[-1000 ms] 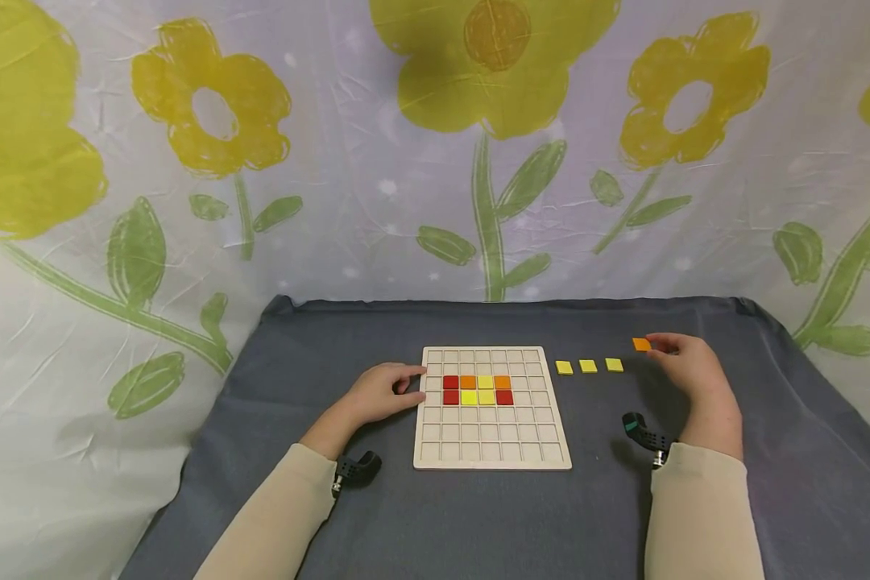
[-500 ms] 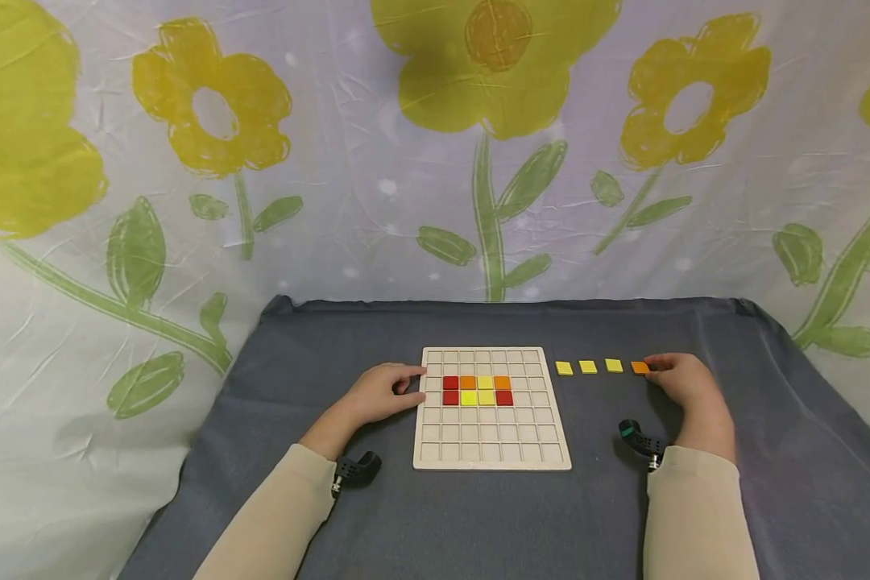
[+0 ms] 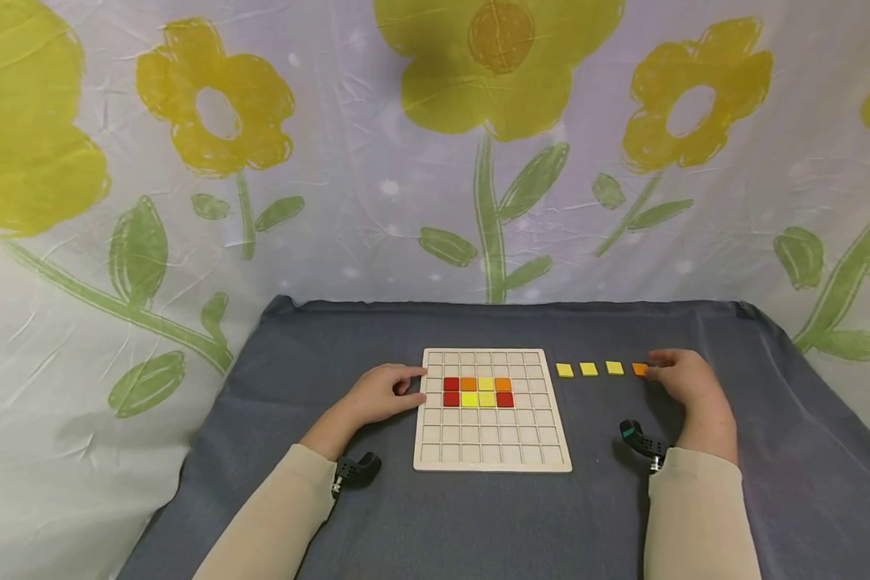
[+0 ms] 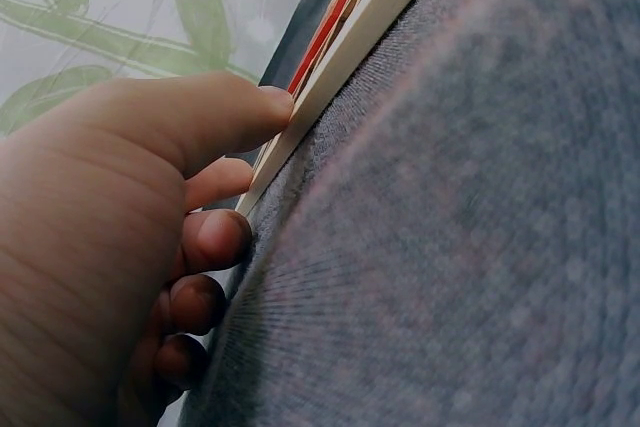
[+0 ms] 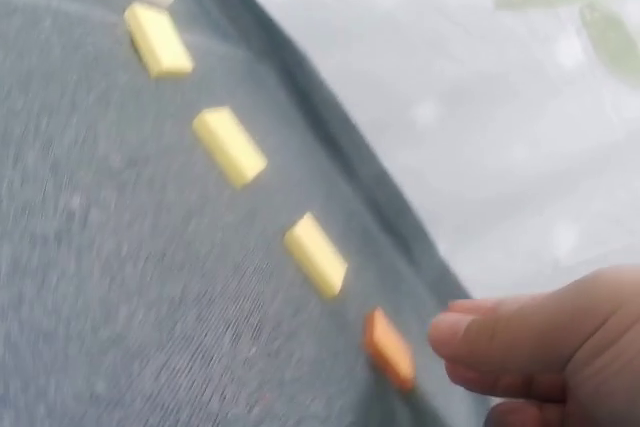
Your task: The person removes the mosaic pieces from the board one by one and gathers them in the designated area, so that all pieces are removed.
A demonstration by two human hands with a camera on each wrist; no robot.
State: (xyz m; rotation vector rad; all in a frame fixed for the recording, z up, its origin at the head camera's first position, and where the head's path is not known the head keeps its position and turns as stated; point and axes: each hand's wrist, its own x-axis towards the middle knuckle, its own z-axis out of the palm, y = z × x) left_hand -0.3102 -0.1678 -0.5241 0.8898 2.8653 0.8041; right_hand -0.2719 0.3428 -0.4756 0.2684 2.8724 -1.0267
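A square wooden grid board (image 3: 489,459) lies on the dark grey cloth. Red, orange and yellow square tiles fill two short rows of its cells, one of them a red tile (image 3: 451,399). My left hand (image 3: 377,392) touches the board's left edge with thumb and index fingertips, spread apart. In the left wrist view, the thumb (image 4: 265,110) rests against the board's side. To the right, an orange tile (image 5: 388,349) lies flat at the end of a row. Beside it is my right hand (image 3: 689,383), its fingertips just off the tile in the right wrist view.
Three yellow tiles, a near one (image 3: 565,370), a middle one (image 3: 589,369) and a far one (image 3: 614,368), lie in line between board and orange tile. A flower-printed curtain (image 3: 355,201) rises behind the table (image 3: 478,524). Each wrist wears a black camera.
My right hand has brought the orange tile down toward me, set it at the right end of the yellow row and let go of it. The left hand keeps its place.
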